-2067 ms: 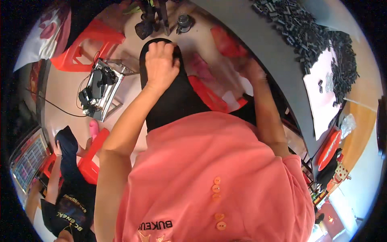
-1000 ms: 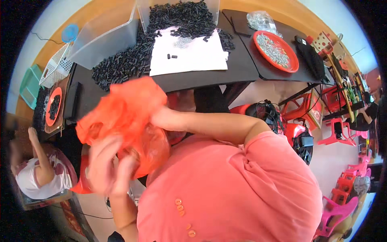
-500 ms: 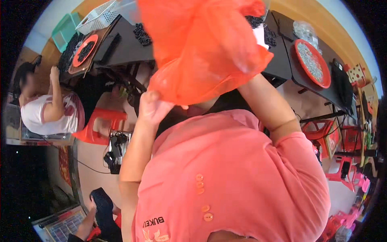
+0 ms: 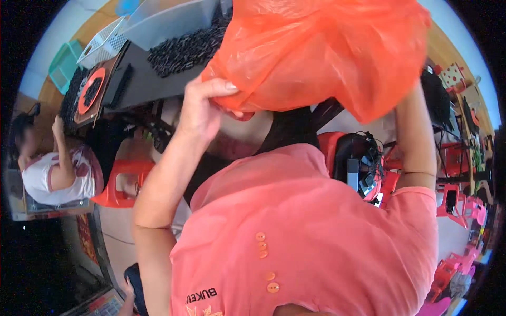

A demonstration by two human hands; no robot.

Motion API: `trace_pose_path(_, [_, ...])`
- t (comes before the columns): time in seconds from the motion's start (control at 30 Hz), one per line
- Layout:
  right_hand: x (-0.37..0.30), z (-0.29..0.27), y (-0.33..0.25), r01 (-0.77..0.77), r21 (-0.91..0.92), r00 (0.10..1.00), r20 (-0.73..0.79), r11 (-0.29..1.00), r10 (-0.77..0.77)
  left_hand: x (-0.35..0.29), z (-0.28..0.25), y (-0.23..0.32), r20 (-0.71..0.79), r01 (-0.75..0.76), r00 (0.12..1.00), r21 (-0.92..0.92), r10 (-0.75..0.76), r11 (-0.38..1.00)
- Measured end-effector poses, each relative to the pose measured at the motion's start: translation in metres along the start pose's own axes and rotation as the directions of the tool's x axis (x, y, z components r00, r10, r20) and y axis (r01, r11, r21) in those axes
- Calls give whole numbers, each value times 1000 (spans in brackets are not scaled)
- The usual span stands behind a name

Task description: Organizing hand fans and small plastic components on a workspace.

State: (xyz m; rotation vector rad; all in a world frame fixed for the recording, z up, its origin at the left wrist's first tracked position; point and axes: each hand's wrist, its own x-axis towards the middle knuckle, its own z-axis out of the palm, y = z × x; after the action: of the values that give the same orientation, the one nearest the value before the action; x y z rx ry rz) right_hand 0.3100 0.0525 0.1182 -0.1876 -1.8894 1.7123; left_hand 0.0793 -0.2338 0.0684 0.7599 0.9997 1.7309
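Observation:
A large, thin orange-red plastic bag (image 4: pixel 321 58) spreads across the upper middle of the view. My left hand (image 4: pixel 203 105) is closed on the bag's near left edge, with the thumb laid over the film. On the other side, my right forearm (image 4: pixel 419 137) rises to the bag's right part. The right hand itself is hidden inside or behind the plastic, so its fingers do not show. The bag looks loose and slightly puffed out; whether anything is in it I cannot tell.
A dark table (image 4: pixel 142 87) bears a heap of small black pieces (image 4: pixel 184 50), a clear plastic bin (image 4: pixel 163 23) and a white basket (image 4: pixel 103 45). At the left a seated person (image 4: pixel 58 168) is near an orange-red plate (image 4: pixel 89 92). A red stool (image 4: pixel 329 147) holds black cables.
The bag has been spread wider, its right side moving right with my right arm. My left hand is a little higher. The view has shifted, showing more of the black heap and bin.

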Motion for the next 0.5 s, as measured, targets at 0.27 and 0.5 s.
trace_pose_path(0.27, [-51,61,-135,198,-945,940,258,260,223,96,103,16,240,-257,942,76,232,963])
trace_pose_path(0.5, [5,5,-95,156,-973,967,116,170,-227,208,132,33,161,230,947,271,-279,935])
